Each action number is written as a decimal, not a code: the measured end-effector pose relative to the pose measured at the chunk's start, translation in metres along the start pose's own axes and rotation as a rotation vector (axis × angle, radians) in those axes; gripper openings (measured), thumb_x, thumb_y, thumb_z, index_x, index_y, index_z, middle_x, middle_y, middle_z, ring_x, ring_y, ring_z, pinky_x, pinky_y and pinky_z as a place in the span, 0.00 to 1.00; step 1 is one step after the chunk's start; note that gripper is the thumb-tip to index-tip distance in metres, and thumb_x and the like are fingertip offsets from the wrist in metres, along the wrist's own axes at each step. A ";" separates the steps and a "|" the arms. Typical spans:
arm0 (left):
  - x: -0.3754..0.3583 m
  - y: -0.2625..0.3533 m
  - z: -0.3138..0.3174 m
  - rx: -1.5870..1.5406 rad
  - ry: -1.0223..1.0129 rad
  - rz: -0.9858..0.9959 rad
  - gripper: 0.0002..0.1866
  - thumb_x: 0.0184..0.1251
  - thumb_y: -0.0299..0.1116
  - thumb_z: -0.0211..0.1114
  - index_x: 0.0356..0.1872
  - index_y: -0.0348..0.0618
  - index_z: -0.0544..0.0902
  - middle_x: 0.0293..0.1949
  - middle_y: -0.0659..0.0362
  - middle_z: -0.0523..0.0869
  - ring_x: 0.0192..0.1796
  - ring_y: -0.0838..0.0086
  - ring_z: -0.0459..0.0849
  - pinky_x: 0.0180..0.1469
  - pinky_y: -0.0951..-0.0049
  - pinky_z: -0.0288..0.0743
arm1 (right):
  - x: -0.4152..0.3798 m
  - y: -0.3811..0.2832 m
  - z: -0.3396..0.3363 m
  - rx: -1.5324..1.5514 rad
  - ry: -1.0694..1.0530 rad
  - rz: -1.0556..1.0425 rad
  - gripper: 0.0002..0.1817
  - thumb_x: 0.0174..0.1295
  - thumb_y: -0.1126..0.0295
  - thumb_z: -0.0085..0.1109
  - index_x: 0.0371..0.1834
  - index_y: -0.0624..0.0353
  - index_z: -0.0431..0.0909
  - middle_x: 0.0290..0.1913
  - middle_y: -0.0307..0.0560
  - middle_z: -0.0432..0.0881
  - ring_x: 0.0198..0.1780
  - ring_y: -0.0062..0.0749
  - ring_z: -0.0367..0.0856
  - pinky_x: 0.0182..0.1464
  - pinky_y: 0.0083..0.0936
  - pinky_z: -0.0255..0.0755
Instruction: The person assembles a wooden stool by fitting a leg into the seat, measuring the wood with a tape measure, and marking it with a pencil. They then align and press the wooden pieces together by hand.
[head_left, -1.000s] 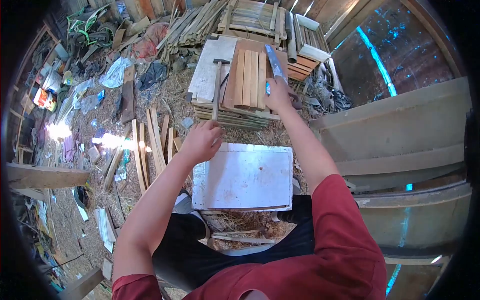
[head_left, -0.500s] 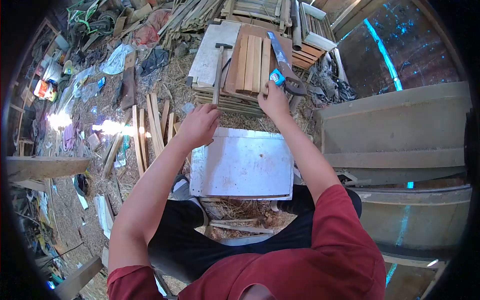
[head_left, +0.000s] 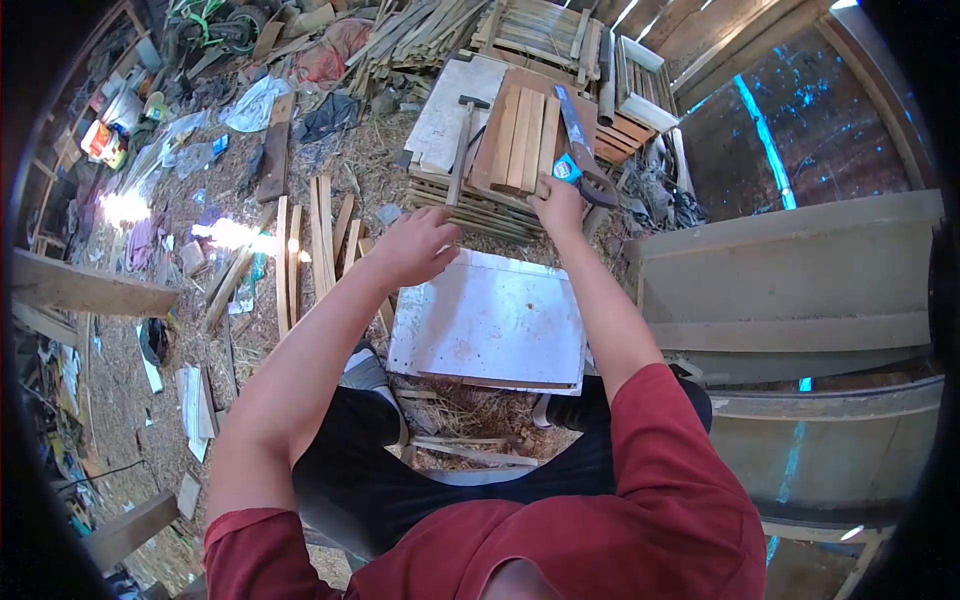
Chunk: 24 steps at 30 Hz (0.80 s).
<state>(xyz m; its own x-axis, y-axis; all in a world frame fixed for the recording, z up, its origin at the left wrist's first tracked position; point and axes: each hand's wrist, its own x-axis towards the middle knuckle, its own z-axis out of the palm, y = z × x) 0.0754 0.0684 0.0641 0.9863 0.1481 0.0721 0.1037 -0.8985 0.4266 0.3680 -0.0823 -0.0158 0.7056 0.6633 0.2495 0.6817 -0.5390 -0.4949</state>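
My right hand (head_left: 557, 207) has its fingers closed at the near end of the rightmost wooden strip (head_left: 549, 135), one of several pale strips lying side by side on a brown board (head_left: 484, 172). Just right of those fingers is a blue tape measure (head_left: 567, 169), beside a handsaw (head_left: 575, 125). My left hand (head_left: 412, 248) hovers over the far left corner of a white-topped wooden box (head_left: 490, 315), fingers loosely bent and apart, nothing visible in them. A hammer (head_left: 462, 150) lies just beyond it, its handle end close to my fingertips.
A white panel (head_left: 455, 110) lies on the stacked slats under the hammer. Loose wooden pieces (head_left: 320, 235) lie on the straw-covered ground at left. Large grey panels (head_left: 785, 265) stand at right. A slatted crate (head_left: 643, 85) sits at the back right.
The view has shifted slightly, so the bench items appear farther right and lower. The rightmost strip now lies closer to the others. My left hand's fingers have spread a little.
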 end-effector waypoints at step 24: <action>-0.013 -0.010 -0.016 -0.017 -0.016 0.035 0.17 0.72 0.39 0.69 0.58 0.47 0.85 0.67 0.46 0.79 0.70 0.46 0.76 0.71 0.47 0.72 | 0.046 0.003 0.029 0.657 0.182 0.740 0.13 0.57 0.71 0.62 0.45 0.64 0.81 0.31 0.48 0.83 0.31 0.42 0.82 0.37 0.38 0.81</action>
<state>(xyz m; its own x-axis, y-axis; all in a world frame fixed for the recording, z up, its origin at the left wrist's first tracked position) 0.0594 0.0815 0.0732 0.9913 0.1097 0.0733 0.0666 -0.8957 0.4396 0.3967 -0.0384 -0.0304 0.9647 0.1582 -0.2106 -0.1437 -0.3537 -0.9242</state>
